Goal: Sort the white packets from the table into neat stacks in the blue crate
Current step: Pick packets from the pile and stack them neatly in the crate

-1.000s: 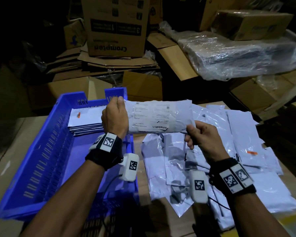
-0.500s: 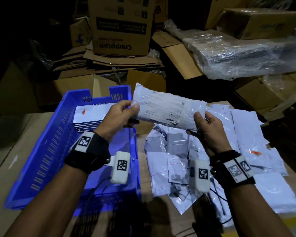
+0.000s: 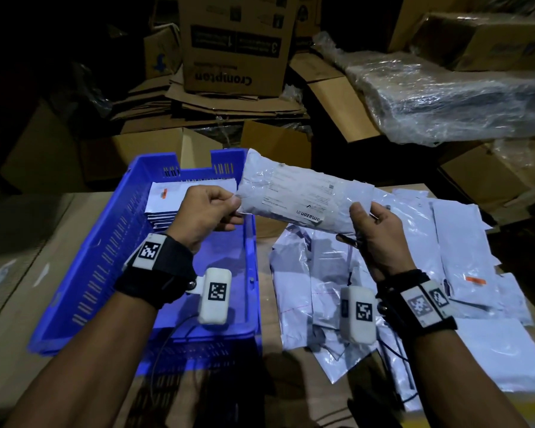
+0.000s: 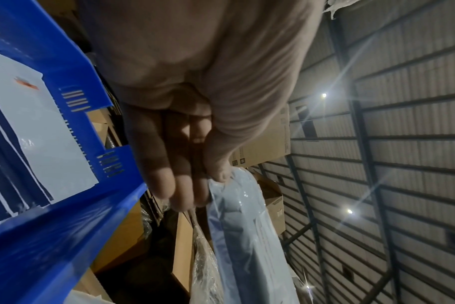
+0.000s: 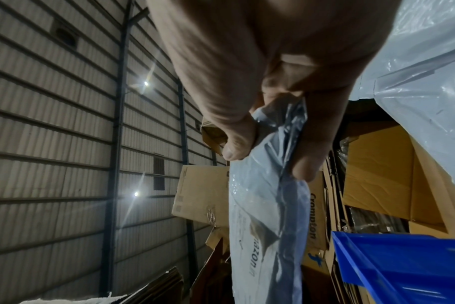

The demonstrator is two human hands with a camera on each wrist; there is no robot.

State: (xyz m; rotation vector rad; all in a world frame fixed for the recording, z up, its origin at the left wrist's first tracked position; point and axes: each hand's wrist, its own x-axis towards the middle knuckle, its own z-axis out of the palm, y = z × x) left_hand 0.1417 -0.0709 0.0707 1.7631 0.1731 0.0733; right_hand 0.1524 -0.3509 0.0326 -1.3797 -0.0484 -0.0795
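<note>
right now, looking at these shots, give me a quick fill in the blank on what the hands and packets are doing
1. The held packet is gripped at its two ends by ____ hands.
2. The stack of packets already sorted lies at the far end of the ____ crate.
3. The left hand pinches the packet's end between the fingers and the ____.
4. The loose packets on the table lie to the ____ of the crate.

Missing words: both; blue; thumb; right

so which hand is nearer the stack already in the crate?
Left. The left hand pinches the held packet just above and in front of the stack in the blue crate; the right hand grips the packet's other end, over the table pile.
</note>
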